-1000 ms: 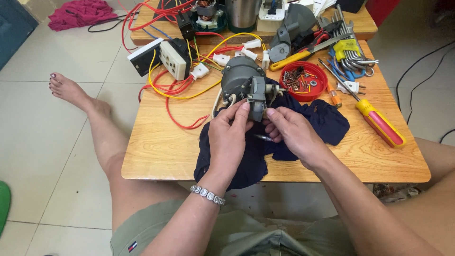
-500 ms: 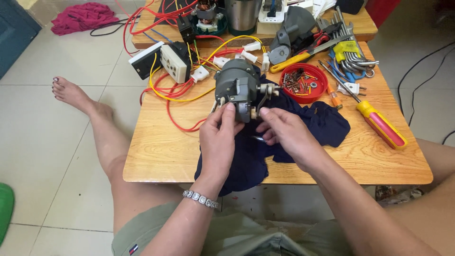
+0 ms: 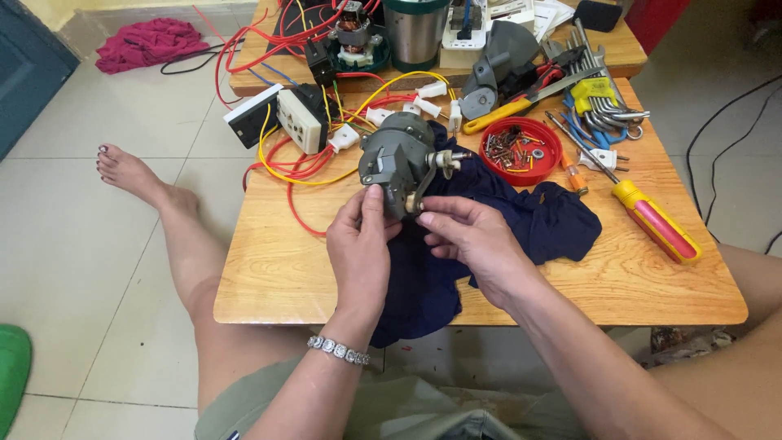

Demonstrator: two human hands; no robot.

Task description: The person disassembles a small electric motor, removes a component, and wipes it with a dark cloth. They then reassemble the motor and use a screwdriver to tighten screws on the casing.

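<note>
We've got the motor point(image 3: 399, 163) lifted a bit higher off the cloth point(image 3: 521, 220) than a second ago, and turned so its shaft end with the small white fitting points right, toward the red dish point(image 3: 521, 151) of screws. Earlier it sat lower, closer to the cloth.

Left hand point(image 3: 361, 244): fingers curled round the motor's lower left side, thumb up against the housing. Closed, firm hold, carrying the weight.

Right hand point(image 3: 472, 236): it's slid from the motor's right flank down to the bottom edge. Thumb and forefinger now pinched together on a thin metal arm or bracket under the motor; other fingers loosely curled. Can't tell whether that bracket is loose or attached.

Read: we've gone from steadying the body to working one small part on its underside. Motor is over the middle of the table point(image 3: 269, 277), above the cloth, just right of the yellow and red wires point(image 3: 289, 167).

Screwdriver point(image 3: 652, 220) lies well apart on the right, untouched. Hex keys point(image 3: 607, 102) at the back right, likewise.
</note>
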